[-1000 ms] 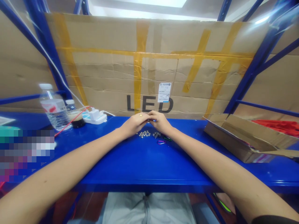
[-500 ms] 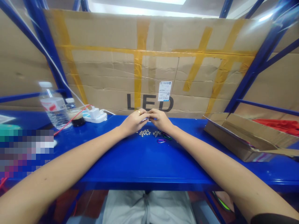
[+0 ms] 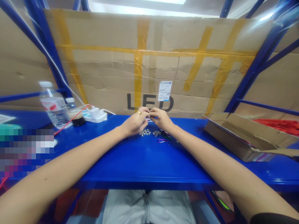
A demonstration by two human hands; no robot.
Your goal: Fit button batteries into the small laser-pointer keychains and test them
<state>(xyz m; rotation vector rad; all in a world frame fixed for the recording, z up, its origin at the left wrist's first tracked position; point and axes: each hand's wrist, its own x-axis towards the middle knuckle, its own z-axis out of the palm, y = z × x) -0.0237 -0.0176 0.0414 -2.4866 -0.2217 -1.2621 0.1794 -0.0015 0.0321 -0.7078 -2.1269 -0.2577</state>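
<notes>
My left hand (image 3: 136,121) and my right hand (image 3: 161,119) meet at the fingertips above the far part of the blue table (image 3: 149,161). Both are closed in a pinch around something too small to make out, with a bit of metal glinting between the fingers. Just below them lies a pile of small silvery pieces (image 3: 145,133), and to its right a smaller silvery pile (image 3: 156,133). A purple carabiner (image 3: 161,141) rests in front of the piles. Dark and green carabiners (image 3: 166,135) lie beside my right wrist.
At the left stand a water bottle (image 3: 54,107), a cup of dark liquid (image 3: 78,118) and a white power strip (image 3: 99,117) with cables. An open cardboard box (image 3: 247,152) sits at the right. A large cardboard panel (image 3: 105,77) closes off the back between blue posts.
My fingers have shifted slightly upward and changed their hold. More of the carabiners beside my right wrist now shows, and so does some metal under the fingertips.
</notes>
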